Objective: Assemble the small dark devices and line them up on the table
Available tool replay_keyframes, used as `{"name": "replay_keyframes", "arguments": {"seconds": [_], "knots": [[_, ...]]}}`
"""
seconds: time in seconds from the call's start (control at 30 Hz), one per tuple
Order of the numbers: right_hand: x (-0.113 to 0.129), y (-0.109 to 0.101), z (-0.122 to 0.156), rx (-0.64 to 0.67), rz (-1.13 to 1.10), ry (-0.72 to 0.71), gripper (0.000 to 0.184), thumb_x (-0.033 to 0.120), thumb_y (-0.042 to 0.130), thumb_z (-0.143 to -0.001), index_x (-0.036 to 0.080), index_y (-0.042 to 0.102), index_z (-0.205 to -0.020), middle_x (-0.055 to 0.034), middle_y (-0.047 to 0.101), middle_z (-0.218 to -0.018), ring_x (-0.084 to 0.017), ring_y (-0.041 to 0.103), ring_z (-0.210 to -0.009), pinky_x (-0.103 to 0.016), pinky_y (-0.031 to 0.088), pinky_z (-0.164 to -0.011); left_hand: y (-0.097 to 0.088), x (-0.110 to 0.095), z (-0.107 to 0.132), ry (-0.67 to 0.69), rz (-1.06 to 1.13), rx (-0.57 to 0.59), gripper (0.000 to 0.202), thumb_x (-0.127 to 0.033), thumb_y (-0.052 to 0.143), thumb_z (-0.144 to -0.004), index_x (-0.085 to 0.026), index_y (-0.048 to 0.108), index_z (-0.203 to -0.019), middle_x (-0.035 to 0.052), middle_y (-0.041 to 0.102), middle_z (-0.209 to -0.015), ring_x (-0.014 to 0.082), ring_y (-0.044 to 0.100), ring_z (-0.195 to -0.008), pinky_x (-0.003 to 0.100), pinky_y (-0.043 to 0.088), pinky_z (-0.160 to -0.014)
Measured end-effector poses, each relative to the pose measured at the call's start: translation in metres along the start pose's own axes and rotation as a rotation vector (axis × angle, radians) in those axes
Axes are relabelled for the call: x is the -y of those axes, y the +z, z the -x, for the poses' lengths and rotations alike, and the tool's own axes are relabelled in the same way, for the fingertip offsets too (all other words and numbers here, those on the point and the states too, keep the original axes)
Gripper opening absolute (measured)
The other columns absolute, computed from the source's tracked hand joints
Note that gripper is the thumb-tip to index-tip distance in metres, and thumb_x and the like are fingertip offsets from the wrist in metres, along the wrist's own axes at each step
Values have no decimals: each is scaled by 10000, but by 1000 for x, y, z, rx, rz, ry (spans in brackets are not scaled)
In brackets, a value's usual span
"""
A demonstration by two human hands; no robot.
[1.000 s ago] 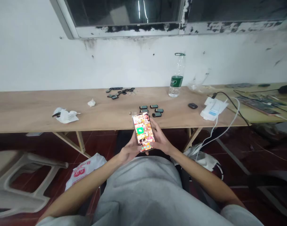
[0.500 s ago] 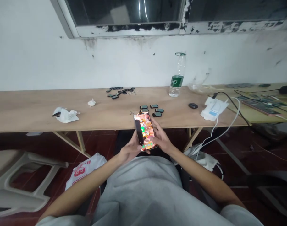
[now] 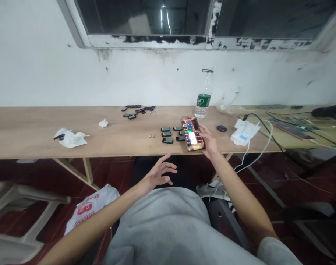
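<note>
My right hand [image 3: 210,141] grips a lit smartphone [image 3: 193,133] by its right edge, low over the wooden table [image 3: 32,129] near its front edge. Just left of the phone lie several small dark rectangular parts [image 3: 168,134]. My left hand [image 3: 160,173] hovers open below the table edge, above my lap, fingers spread and holding nothing.
A water bottle [image 3: 203,96] stands behind the phone. More small dark parts [image 3: 134,110] lie at the back, crumpled tissues [image 3: 69,137] at left, a white charger pack with cables [image 3: 244,131] at right. A plastic chair [image 3: 16,206] and a bag [image 3: 87,209] sit on the floor at left.
My right hand carried the phone up and to the right, from above my lap onto the table area. My left hand let go of the phone and opened.
</note>
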State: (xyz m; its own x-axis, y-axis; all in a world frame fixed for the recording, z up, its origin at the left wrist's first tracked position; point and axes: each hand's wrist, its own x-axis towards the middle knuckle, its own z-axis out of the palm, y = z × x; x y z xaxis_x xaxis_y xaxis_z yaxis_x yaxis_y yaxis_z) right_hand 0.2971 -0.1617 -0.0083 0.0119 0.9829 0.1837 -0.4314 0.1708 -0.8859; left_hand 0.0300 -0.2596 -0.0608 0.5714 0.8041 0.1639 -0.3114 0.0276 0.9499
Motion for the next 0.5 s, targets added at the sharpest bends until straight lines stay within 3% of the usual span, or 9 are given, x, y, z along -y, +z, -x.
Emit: {"name": "replay_keyframes", "arguments": {"seconds": [0.13, 0.33, 0.5], "knots": [[7, -28, -34, -58, 32, 74, 577, 175, 610, -659, 232, 611, -1233, -31, 759, -1065, -220, 724, -866, -316, 615, -680, -4, -6, 0, -63, -88, -52, 621, -262, 780, -854, -321, 530, -1420, 101, 613, -1205, 265, 594, -1124, 348, 566, -796], [12, -60, -75, -103, 98, 106, 563, 80, 546, -592, 198, 652, -1132, -22, 762, -937, -184, 709, -741, -270, 605, -611, -5, -38, 0, -53, -287, -32, 458, -319, 746, -888, -248, 616, -1321, 110, 630, -1201, 253, 608, -1116, 361, 564, -839], [12, -72, -97, -129, 171, 174, 354, 99, 530, -650, 165, 676, -965, -43, 745, -822, -184, 674, -672, -261, 571, -573, -33, -67, -22, 43, -659, -22, 342, -368, 684, -924, -210, 671, -1227, 107, 663, -1245, 257, 628, -1161, 395, 539, -966]]}}
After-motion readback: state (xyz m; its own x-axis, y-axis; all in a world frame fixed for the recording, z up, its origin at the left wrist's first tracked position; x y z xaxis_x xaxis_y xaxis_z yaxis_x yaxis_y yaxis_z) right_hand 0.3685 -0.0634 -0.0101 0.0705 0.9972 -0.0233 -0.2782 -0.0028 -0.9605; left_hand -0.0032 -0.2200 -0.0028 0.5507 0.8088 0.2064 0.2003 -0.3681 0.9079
